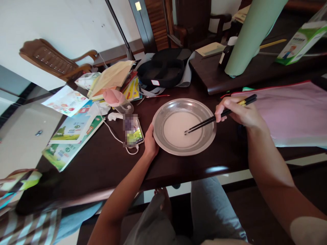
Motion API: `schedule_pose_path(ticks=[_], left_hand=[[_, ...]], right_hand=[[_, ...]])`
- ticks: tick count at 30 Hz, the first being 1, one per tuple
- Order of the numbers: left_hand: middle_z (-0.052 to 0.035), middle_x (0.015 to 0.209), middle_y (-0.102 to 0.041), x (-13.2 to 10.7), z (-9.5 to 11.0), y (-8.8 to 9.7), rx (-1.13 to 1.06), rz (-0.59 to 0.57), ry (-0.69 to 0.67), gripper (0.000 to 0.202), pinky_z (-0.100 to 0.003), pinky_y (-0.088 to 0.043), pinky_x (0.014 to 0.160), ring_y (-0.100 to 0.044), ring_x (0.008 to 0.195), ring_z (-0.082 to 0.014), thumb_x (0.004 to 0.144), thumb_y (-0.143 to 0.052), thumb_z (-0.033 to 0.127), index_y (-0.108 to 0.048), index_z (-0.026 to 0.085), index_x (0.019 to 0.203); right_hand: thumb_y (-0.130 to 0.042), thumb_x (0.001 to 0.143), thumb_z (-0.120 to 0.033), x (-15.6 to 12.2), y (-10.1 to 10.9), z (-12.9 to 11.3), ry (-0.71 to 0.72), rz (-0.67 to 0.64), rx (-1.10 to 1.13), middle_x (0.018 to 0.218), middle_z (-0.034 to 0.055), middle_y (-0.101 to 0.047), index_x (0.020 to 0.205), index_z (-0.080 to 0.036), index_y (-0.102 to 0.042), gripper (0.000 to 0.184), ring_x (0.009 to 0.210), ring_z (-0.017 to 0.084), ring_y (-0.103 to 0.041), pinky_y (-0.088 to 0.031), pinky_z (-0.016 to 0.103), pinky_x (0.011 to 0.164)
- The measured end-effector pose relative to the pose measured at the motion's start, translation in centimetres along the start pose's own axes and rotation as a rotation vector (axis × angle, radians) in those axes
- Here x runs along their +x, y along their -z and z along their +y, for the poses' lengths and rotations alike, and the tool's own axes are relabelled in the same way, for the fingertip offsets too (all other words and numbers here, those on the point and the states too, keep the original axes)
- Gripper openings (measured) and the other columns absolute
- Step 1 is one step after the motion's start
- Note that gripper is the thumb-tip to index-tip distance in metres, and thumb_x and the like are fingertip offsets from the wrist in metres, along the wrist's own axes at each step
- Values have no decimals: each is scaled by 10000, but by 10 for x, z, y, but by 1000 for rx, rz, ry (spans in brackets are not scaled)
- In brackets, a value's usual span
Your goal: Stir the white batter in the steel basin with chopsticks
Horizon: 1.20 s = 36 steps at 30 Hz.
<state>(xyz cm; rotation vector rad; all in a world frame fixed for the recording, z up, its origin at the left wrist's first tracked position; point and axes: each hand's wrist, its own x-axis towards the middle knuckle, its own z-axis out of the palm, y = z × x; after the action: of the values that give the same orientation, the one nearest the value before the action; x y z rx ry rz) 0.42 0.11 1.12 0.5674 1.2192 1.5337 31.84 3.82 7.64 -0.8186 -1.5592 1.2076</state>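
Note:
A round metal basin (163, 146) sits on the dark wooden table, with a milky white liquid (176, 129) in its bottom. My left hand (151, 143) grips the basin's left rim, fingers mostly hidden behind its side. Over the basin's right edge, my right hand (236, 109) is closed around a pair of black chopsticks (208, 121) with gold bands. Their tips point down and left at the liquid, close together; whether they dip into it I cannot tell. Just left of my left hand lies a lit phone (134, 131) with a white cable plugged in.
Left of the basin are a pink-topped bottle (117, 100), a crumpled tissue and booklets (74, 136). A black case (163, 69) lies behind. On the right stand a raised dark shelf, a green roll (252, 37), a dark bottle (227, 51) and a pink folder (288, 112).

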Motion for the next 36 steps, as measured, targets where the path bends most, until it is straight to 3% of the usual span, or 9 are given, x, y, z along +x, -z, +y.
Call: schedule_pose_path(ticks=[4,7,11,18,24,27,31,33,36], left_hand=[[-25,932,-862,0,-1,0,-9,-11,5,254,-403,-604,1093,-783,1196,-312,818,-828,486,-795,234,814],[-28,944,-865,0,0,0,-8,-7,9,258,-409,-601,1101,-778,1214,-317,822,-824,490,-797,233,817],[-28,952,-865,0,0,0,11,17,-10,244,-398,-601,1097,-774,1217,-310,829,-817,470,-800,227,829],[-33,957,-869,2,-3,1,-20,-35,3,277,-409,-602,1106,-779,1222,-327,798,-843,512,-800,240,832],[-23,979,-872,2,-3,2,-4,3,-5,266,-394,-603,1092,-788,1180,-299,794,-840,493,-809,234,849],[-24,983,-871,2,-3,3,4,-1,-8,274,-399,-607,1083,-789,1177,-303,793,-842,500,-804,234,848],[-32,967,-868,1,-3,1,0,-32,-5,294,-416,-598,1108,-780,1223,-323,800,-836,527,-799,240,850],[-33,959,-868,1,-3,0,-12,-46,3,288,-421,-600,1108,-778,1230,-327,806,-829,524,-801,242,848],[-22,949,-867,1,-2,0,-11,-31,-3,257,-405,-605,1093,-785,1195,-311,804,-828,492,-803,239,839]], right_hand=[[-696,1058,-570,1,-12,-2,-15,-144,-158,847,81,-836,892,-192,-876,450,679,152,-691,-546,300,631],[-707,1049,-583,3,-8,-2,14,-38,-163,843,76,-833,877,-205,-875,448,680,144,-681,-529,285,610],[-792,968,-632,2,3,0,19,71,18,643,58,-764,794,-189,-840,478,572,146,-655,-470,263,498],[-758,992,-637,2,-10,3,-29,-162,-75,949,105,-883,1034,-202,-852,446,755,183,-771,-572,295,635],[-742,993,-673,2,6,3,37,35,34,730,60,-834,985,-199,-809,479,579,149,-671,-486,287,548],[-739,996,-666,0,2,1,28,-33,67,713,64,-822,897,-195,-797,485,567,153,-680,-481,281,530],[-702,1037,-626,1,-11,0,4,-162,-125,908,109,-868,939,-184,-853,478,707,164,-732,-539,288,635],[-686,1051,-616,2,-9,0,22,-115,-178,947,113,-869,936,-186,-870,481,729,159,-725,-528,284,647],[-728,1017,-632,2,2,-1,43,29,-81,817,94,-844,854,-190,-851,487,657,152,-694,-487,274,576]])
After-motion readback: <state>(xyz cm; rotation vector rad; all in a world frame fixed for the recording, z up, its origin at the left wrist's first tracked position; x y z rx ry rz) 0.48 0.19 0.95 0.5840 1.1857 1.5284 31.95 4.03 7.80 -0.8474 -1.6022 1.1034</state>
